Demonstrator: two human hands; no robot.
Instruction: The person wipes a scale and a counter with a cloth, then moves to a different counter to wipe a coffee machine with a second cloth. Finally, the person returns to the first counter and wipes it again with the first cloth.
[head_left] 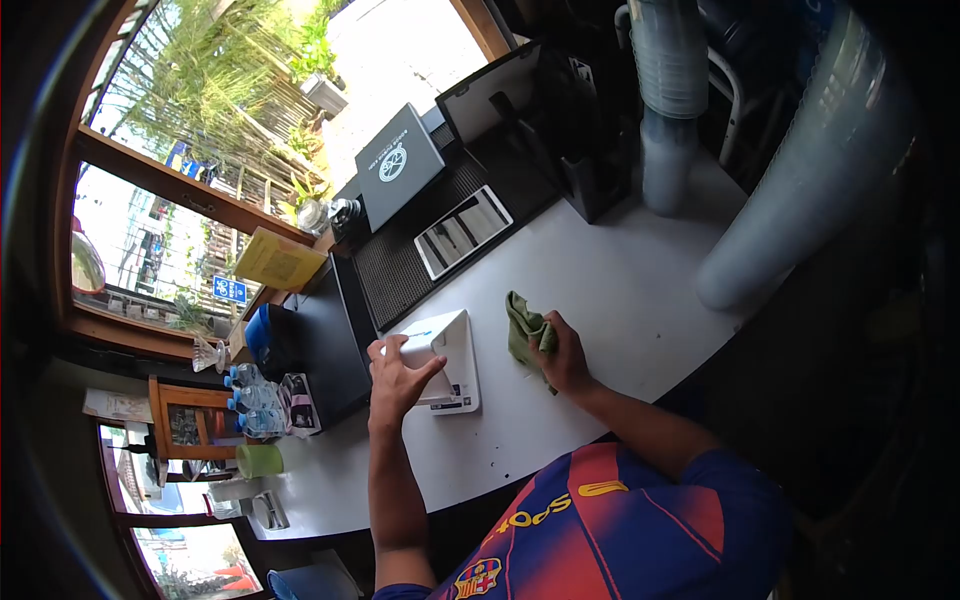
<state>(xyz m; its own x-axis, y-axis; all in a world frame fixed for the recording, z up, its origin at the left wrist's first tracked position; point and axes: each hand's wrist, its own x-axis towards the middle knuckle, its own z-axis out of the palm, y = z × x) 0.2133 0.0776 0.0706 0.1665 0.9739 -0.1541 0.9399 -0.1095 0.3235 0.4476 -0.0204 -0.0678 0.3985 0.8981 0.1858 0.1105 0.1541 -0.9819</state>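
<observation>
Green cloth (pixel 525 330) bunched in my right hand (pixel 562 358), fingers closed round it, a crumpled end poking out over the table (pixel 610 275)! Across to my left hand (pixel 402 384): fingers and thumb spread wide, bent over the white device (pixel 458 350), gripping its raised part; its flat base rests on the table, well apart from the cloth.

And it's crowded round here! A black panel (pixel 318 350) sits close on the left, with bottles (pixel 258 410) just beyond and a green cup (pixel 262 460) nearer me. Ahead, the dark mat (pixel 400 290) bars the way, carrying a tablet (pixel 464 232), with a dark sign (pixel 399 167) behind. Over on the right, two tall stacks of cups, one upright (pixel 672 70), one leaning (pixel 800 200), fence off that end. Between them and my right hand, bare table.
</observation>
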